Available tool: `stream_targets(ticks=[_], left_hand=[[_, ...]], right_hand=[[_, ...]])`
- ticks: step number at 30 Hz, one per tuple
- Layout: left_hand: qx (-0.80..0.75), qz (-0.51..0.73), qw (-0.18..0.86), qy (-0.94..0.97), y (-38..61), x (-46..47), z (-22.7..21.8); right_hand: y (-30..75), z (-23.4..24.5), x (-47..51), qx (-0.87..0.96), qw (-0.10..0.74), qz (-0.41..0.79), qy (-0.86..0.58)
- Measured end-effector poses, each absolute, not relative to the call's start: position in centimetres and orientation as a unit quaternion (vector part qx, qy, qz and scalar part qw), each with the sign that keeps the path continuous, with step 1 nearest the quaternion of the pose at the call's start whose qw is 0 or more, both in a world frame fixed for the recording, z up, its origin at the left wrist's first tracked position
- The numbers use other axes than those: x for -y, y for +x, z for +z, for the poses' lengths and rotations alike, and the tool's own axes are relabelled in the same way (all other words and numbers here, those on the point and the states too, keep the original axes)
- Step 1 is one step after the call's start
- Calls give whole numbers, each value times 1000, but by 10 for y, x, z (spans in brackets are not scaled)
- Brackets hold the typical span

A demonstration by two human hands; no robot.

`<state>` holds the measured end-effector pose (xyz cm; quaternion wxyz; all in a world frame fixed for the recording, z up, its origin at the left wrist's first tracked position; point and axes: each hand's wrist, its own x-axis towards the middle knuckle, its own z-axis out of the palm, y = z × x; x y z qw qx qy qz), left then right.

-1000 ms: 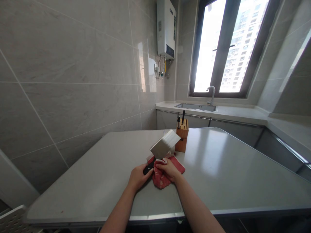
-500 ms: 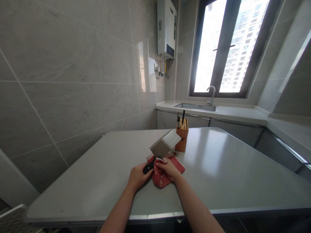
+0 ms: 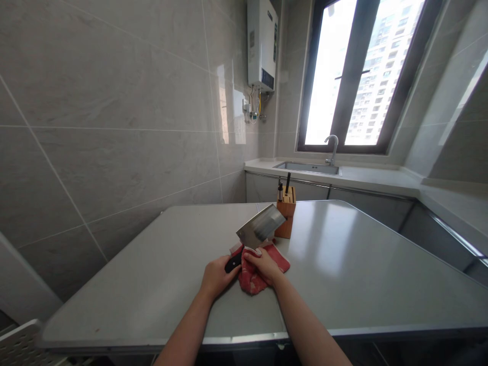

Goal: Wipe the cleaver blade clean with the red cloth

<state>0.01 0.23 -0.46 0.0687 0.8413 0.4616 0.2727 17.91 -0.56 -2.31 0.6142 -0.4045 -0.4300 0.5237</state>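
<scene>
My left hand (image 3: 218, 277) is closed around the black handle of a cleaver (image 3: 261, 225). The broad steel blade is tilted, pointing up and to the right. Gripped in my right hand (image 3: 266, 265) is a red cloth (image 3: 253, 278) with a pale edge, bunched against the cleaver where handle and blade meet. Part of the cloth spreads out to the right, under my right hand. Just beyond the blade tip stands a wooden knife block (image 3: 285, 218), partly covered by the blade. Black handles stick up from its top.
The white table (image 3: 152, 284) reaches a grey tiled wall on the left. Behind it runs a counter with a sink (image 3: 307, 168) and faucet (image 3: 333, 149). A water heater (image 3: 262, 46) hangs on the wall beside the window. A perforated white chair (image 3: 23, 343) is at lower left.
The cleaver's blade has turned slightly, so the light falls differently on its face. Both hands keep their hold and have hardly moved.
</scene>
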Motion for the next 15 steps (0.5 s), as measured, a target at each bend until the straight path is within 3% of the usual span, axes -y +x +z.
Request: stream_targets(ticks=[15], left_hand=[[-451, 262, 31, 853, -1, -1, -9]], right_hand=[[177, -16, 6, 368, 650, 579, -327]])
